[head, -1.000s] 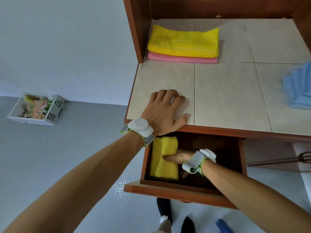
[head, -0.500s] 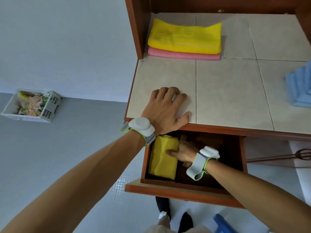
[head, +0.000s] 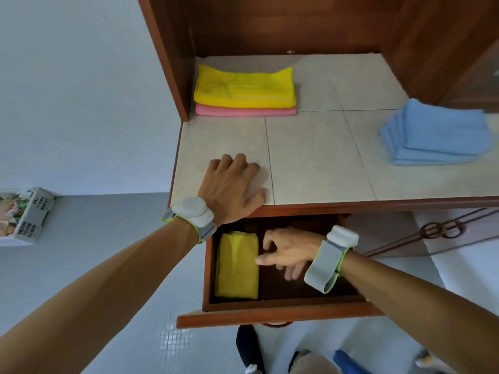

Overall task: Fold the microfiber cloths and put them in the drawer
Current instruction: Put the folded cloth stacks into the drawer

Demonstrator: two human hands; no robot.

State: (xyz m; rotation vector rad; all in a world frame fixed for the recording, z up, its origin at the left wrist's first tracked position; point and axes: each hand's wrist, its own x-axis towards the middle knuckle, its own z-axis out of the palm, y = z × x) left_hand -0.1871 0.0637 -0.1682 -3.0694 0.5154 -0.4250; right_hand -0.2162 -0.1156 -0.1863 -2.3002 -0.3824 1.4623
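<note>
A folded yellow cloth [head: 237, 265] lies along the left side of the open wooden drawer [head: 272, 315]. My right hand [head: 287, 251] is inside the drawer just right of that cloth, fingers spread and loose, one fingertip at the cloth's edge, holding nothing. My left hand [head: 231, 188] rests flat on the tiled counter [head: 318, 157] above the drawer's left corner. At the counter's back left a folded yellow cloth [head: 244, 86] sits on a folded pink cloth [head: 245, 112]. A pile of blue cloths [head: 434, 134] lies at the right.
Wooden cabinet walls [head: 167, 55] enclose the counter at back and sides. A second drawer front with a ring handle [head: 442, 229] is to the right. A white basket [head: 24, 215] with packets stands on the grey floor at left. My feet [head: 251, 352] show below the drawer.
My right hand has come off the yellow cloth in the drawer and drawn back to the right, its fingers opening. The left hand stays on the counter. The view tilted up slightly.
</note>
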